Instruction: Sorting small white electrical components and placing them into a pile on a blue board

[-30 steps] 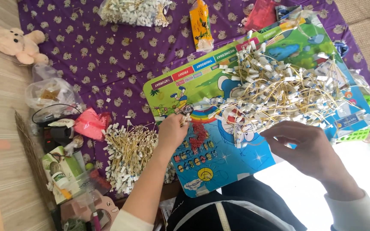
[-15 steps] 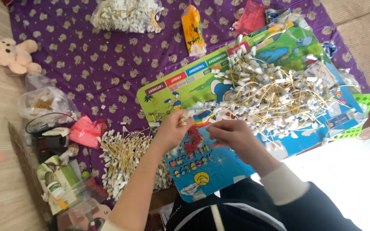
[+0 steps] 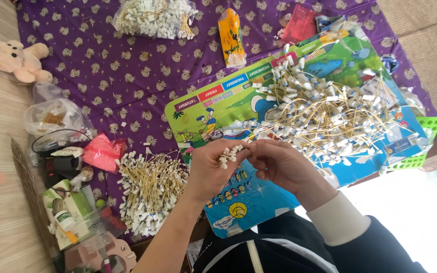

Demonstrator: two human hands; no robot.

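Between the two hands, just above the near edge of the board, sits a small bunch of white paper tags on thin yellowish strings. The left hand pinches the bunch between thumb and fingertips, tag ends fanned upward, while the right hand meets it from the other side, fingertips closed on the tags or their strings; which of the two it pinches I cannot tell. Directly beneath the grip lies a colourful cartoon-printed plastic board in blue and green. Beyond the right hand and farther from the body, a big loose heap of the same stringed tags is spread across it. Outward from the left hand, on the purple patterned cloth, lies a tidier pile of gathered tags. To do this well, I would judge that the tag ends should stay level and the strings parallel, with the left pinch firm enough that none slip while the right hand adds or straightens one. Farther beyond the left hand are a pink plastic packet, clear bags and small bottles. Far across the cloth lie a clear bag of more tags, an orange snack packet and a pale pink plush toy.
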